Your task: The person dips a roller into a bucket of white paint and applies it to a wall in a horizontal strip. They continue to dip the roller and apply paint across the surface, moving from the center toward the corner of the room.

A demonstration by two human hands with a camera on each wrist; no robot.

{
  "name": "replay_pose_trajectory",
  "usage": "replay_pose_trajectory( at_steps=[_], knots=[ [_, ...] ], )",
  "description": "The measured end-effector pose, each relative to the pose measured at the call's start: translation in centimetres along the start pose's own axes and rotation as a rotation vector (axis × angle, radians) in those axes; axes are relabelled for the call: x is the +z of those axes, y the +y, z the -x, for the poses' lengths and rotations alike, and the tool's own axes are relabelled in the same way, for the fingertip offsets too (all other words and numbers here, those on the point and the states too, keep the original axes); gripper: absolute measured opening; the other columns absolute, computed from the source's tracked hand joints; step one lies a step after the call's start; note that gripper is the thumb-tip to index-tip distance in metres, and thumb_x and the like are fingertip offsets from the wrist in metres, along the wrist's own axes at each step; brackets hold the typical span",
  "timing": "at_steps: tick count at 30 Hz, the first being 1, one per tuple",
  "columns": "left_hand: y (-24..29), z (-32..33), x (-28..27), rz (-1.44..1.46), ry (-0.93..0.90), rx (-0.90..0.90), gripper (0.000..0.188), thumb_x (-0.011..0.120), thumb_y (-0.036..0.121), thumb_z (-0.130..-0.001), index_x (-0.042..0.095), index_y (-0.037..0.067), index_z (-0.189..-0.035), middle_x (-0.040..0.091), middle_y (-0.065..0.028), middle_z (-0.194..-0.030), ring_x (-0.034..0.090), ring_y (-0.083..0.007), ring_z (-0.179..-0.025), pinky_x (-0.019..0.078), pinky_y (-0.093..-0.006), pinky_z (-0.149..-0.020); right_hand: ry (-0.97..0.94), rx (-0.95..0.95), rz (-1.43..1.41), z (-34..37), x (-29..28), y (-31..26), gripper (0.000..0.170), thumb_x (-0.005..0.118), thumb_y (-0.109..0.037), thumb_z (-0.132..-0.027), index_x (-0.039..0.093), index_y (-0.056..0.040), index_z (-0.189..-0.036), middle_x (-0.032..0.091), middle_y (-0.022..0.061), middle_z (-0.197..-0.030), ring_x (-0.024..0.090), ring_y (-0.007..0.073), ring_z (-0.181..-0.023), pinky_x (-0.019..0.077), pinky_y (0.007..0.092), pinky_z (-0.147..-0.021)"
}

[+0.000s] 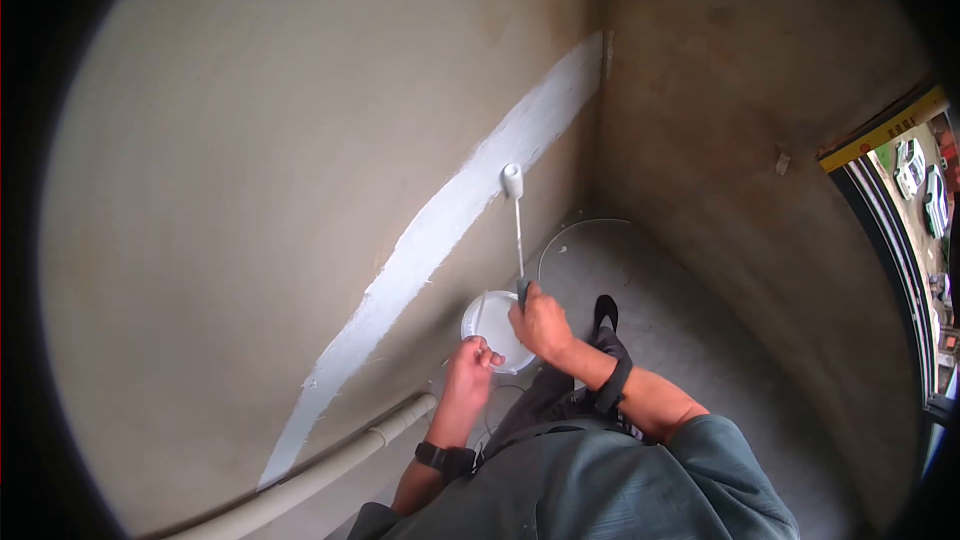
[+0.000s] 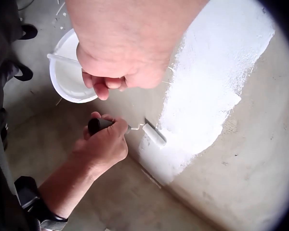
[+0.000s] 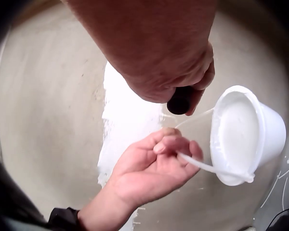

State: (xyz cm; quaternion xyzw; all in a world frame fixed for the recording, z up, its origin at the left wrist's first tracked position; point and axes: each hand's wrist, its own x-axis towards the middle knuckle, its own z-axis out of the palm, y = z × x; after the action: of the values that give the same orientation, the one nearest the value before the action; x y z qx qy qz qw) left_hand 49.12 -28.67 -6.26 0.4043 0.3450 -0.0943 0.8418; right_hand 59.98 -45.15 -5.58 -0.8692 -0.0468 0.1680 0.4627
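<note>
My right hand (image 1: pixel 543 325) grips the dark handle of a small paint roller (image 1: pixel 513 182). The roller's white sleeve lies against the wall at the lower side of a white painted band (image 1: pixel 455 210). In the left wrist view the paint roller (image 2: pixel 155 134) touches the band near its end by the corner. My left hand (image 3: pixel 156 166) has its fingers curled round the thin white handle (image 3: pixel 202 166) of a bucket. That white plastic bucket (image 3: pixel 273 127) hangs tilted below the hand and holds white paint.
Bare grey-brown wall (image 1: pixel 230 140) surrounds the band, meeting another wall (image 1: pixel 720 130) at a corner. A pale pipe (image 1: pixel 330 468) runs along the wall's foot at lower left. On the floor, a thin cable (image 1: pixel 570 227) curves near the corner. A window opening shows parked cars (image 1: pixel 910 170) at right.
</note>
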Motion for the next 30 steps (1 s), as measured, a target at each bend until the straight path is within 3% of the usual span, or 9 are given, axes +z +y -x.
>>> replay_pose_trajectory(
  at_steps=[8,14,17,20,21,23,26,27,30],
  knots=[
    [-1.8,1.2,-4.6,0.067,0.138,-0.006,0.012,0.058,0.017,-0.097,0.059,0.008,-0.089,0.052,-0.001,-0.077,0.05,-0.014,-0.069,0.0489,-0.0391,-0.076,-0.225,-0.008,0.016,6.1,4.5,-2.4,0.04,0.061,-0.022,-0.093,0.049,0.0114,-0.111,0.067,0.0358,-0.083,0.068,0.0538,-0.082,0.0552,0.0578,-0.079],
    [-2.7,2.4,-8.7,0.051,0.172,-0.02,0.011,0.06,0.016,-0.095,0.06,0.009,-0.088,0.053,-0.0005,-0.077,0.05,-0.0138,-0.067,0.0497,-0.0393,-0.074,-0.364,-0.138,0.061,10.2,6.5,-2.3,0.042,0.061,-0.022,-0.093,0.049,0.012,-0.115,0.068,0.0344,-0.081,0.068,0.0521,-0.081,0.0555,0.0575,-0.078],
    [-3.1,3.1,-10.2,0.068,0.158,-0.003,0.012,0.059,0.016,-0.096,0.059,0.009,-0.086,0.052,-0.0008,-0.076,0.05,-0.0149,-0.068,0.05,-0.0402,-0.075,-0.305,-0.159,0.041,10.8,6.2,-2.2,0.042,0.062,-0.022,-0.093,0.05,0.0112,-0.115,0.066,0.0349,-0.08,0.067,0.053,-0.08,0.055,0.0584,-0.076],
    [-3.2,3.4,-11.8,0.069,0.109,0.01,0.015,0.058,0.019,-0.096,0.058,0.01,-0.084,0.05,-0.0014,-0.072,0.052,-0.0178,-0.068,0.0498,-0.042,-0.077,-0.116,-0.125,0.012,9.1,6.8,-0.7,0.038,0.063,-0.02,-0.092,0.05,0.0105,-0.112,0.064,0.0358,-0.077,0.065,0.0549,-0.078,0.0544,0.059,-0.073],
    [-3.2,3.6,-12.2,0.068,0.089,0.015,0.016,0.057,0.019,-0.097,0.057,0.01,-0.084,0.049,-0.0015,-0.07,0.052,-0.019,-0.068,0.0497,-0.0427,-0.078,-0.033,-0.112,-0.015,7.9,6.8,-0.4,0.032,0.062,-0.017,-0.091,0.052,0.0104,-0.104,0.062,0.0367,-0.074,0.063,0.0563,-0.077,0.0537,0.0589,-0.07],
    [-3.2,3.9,-12.9,0.071,0.062,0.019,0.017,0.057,0.021,-0.097,0.057,0.01,-0.084,0.049,-0.0016,-0.068,0.053,-0.021,-0.069,0.0494,-0.0436,-0.08,0.07,-0.097,-0.025,4.3,5.9,0.2,0.031,0.061,-0.02,-0.093,0.056,0.0094,-0.099,0.066,0.0342,-0.078,0.065,0.055,-0.074,0.0558,0.0582,-0.072],
    [-3.1,3.8,-13.4,0.079,0.04,0.03,0.017,0.057,0.022,-0.097,0.057,0.011,-0.085,0.049,-0.0017,-0.067,0.055,-0.0225,-0.071,0.0491,-0.0441,-0.082,0.171,0.012,-0.053,-1.6,3.4,2.7,0.032,0.061,-0.021,-0.09,0.059,0.0102,-0.096,0.066,0.0379,-0.088,0.066,0.0551,-0.089,0.0546,0.0578,-0.083],
    [-3.0,3.9,-13.4,0.078,0.04,0.034,0.018,0.057,0.022,-0.097,0.057,0.01,-0.084,0.048,-0.0021,-0.067,0.054,-0.0223,-0.07,0.0492,-0.0442,-0.081,0.324,-0.178,0.039,-4.0,3.4,4.9,0.025,0.055,-0.014,-0.093,0.055,0.0101,-0.084,0.064,0.023,-0.059,0.07,0.0314,-0.05,0.0581,0.0422,-0.053],
    [-2.8,4.2,-13.6,0.078,0.037,0.05,0.019,0.056,0.022,-0.098,0.058,0.009,-0.085,0.049,-0.003,-0.068,0.055,-0.0226,-0.071,0.0495,-0.0452,-0.082,0.195,-0.042,-0.069,-6.9,-1.9,2.4,0.026,0.054,-0.013,-0.091,0.057,0.0121,-0.084,0.067,0.0242,-0.062,0.072,0.0326,-0.053,0.0601,0.0433,-0.054]
  ],
)
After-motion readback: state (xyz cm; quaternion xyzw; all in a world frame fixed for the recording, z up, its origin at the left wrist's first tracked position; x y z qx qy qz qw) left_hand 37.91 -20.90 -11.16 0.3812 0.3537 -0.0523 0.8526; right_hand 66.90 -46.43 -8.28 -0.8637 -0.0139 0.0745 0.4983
